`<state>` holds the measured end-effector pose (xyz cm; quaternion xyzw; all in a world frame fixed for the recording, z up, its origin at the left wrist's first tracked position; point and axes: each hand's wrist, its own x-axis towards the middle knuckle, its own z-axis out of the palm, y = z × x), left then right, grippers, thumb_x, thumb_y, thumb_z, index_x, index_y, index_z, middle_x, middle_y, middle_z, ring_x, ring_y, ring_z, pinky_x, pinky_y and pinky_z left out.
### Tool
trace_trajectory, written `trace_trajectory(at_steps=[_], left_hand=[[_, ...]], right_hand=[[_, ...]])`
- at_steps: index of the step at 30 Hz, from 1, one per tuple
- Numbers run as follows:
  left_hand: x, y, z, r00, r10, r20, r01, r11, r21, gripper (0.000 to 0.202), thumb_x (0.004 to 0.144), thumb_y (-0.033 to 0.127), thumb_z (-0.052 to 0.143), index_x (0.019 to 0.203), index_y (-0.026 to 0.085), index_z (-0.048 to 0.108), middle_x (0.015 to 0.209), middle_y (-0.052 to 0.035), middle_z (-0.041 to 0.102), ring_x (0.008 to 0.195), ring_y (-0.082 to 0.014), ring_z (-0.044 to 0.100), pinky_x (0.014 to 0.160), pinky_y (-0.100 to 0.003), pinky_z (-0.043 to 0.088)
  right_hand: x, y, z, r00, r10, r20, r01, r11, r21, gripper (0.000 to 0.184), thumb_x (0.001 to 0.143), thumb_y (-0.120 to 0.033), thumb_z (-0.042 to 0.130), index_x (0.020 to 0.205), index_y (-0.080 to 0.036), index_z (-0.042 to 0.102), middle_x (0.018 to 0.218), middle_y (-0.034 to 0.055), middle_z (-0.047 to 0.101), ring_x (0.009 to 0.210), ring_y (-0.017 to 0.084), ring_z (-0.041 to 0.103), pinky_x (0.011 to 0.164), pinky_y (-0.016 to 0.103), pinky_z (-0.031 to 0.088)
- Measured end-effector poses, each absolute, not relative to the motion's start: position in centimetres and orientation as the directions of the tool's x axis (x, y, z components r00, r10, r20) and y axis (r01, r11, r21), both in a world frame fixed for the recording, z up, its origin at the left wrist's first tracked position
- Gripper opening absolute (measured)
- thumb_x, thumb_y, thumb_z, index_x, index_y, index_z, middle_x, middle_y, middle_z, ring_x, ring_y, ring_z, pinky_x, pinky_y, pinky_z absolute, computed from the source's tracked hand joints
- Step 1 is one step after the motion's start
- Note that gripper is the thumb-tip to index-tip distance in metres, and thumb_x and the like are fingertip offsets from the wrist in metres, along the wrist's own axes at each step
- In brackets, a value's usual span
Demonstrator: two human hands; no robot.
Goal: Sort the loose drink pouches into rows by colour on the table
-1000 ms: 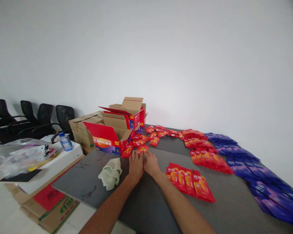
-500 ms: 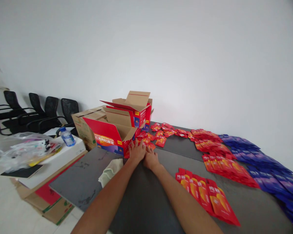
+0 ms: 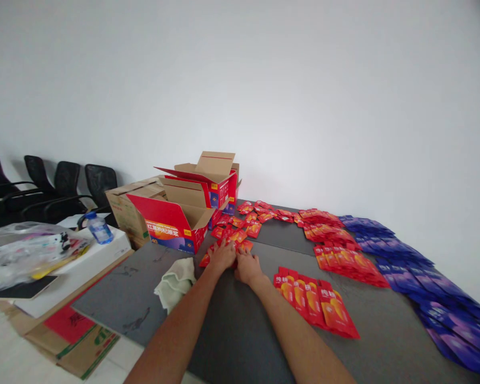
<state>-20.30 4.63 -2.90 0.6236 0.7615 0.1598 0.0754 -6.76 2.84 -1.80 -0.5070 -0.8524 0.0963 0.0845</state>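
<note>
My left hand and my right hand lie side by side on the dark grey table. Both rest on a loose heap of small red packets just in front of an open red carton. The fingers of both hands curl down onto the packets and seem to gather several of them. To the right of my right forearm lies a fanned row of larger red pouches.
A second open red carton and a brown box stand behind the first. A pale cloth lies left of my left arm. Rows of red pouches and purple pouches cover the table's right side. A water bottle and black chairs are at left.
The hands reached forward to the carton's foot half a second ago and have now drawn back a little toward me, with red packets under the fingers. The camera view shifted slightly.
</note>
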Motion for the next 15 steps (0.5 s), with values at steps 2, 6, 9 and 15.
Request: trace_trajectory(at_steps=[2, 6, 9, 15], left_hand=[[-19.3, 3.4, -2.8, -0.187, 0.979, 0.08, 0.934, 0.152, 0.324, 0.048, 0.094, 0.043, 0.035, 0.138, 0.039, 0.053, 0.152, -0.0043, 0.043, 0.137, -0.0371, 0.039, 0.107, -0.064, 0.029], [-17.4, 0.9, -2.6, -0.155, 0.987, 0.044, 0.941, 0.134, 0.311, 0.049, 0.095, 0.043, 0.031, 0.14, 0.039, 0.05, 0.153, -0.0045, 0.043, 0.137, -0.0384, 0.038, 0.106, -0.065, 0.029], [-16.1, -1.2, -2.4, -0.134, 0.989, 0.066, 0.948, 0.109, 0.298, 0.048, 0.096, 0.042, 0.031, 0.139, 0.04, 0.051, 0.15, -0.0054, 0.046, 0.134, -0.037, 0.041, 0.104, -0.063, 0.032], [-14.0, -4.8, -1.9, -0.083, 0.993, 0.083, 0.953, 0.055, 0.297, 0.047, 0.096, 0.042, 0.03, 0.136, 0.041, 0.054, 0.144, -0.0062, 0.052, 0.127, -0.0377, 0.046, 0.098, -0.064, 0.036]], right_hand=[[-5.8, 1.4, -1.7, -0.462, 0.885, 0.057, 0.852, 0.461, -0.247, 0.066, 0.075, -0.021, 0.063, 0.14, -0.02, 0.049, 0.148, 0.0159, 0.044, 0.139, 0.033, 0.034, 0.107, 0.052, 0.031], [-3.9, -1.5, -1.5, -0.446, 0.892, 0.074, 0.86, 0.45, -0.243, 0.067, 0.072, -0.02, 0.064, 0.138, -0.018, 0.051, 0.147, 0.0159, 0.045, 0.139, 0.034, 0.035, 0.108, 0.051, 0.032], [-2.7, -3.7, -1.5, -0.442, 0.893, 0.086, 0.86, 0.45, -0.242, 0.073, 0.07, -0.019, 0.065, 0.141, -0.017, 0.049, 0.147, 0.0164, 0.044, 0.139, 0.035, 0.035, 0.108, 0.05, 0.033], [-0.3, -7.4, -1.7, -0.468, 0.88, 0.089, 0.843, 0.474, -0.254, 0.084, 0.068, -0.018, 0.066, 0.147, -0.016, 0.04, 0.15, 0.0178, 0.04, 0.14, 0.037, 0.033, 0.11, 0.053, 0.03]])
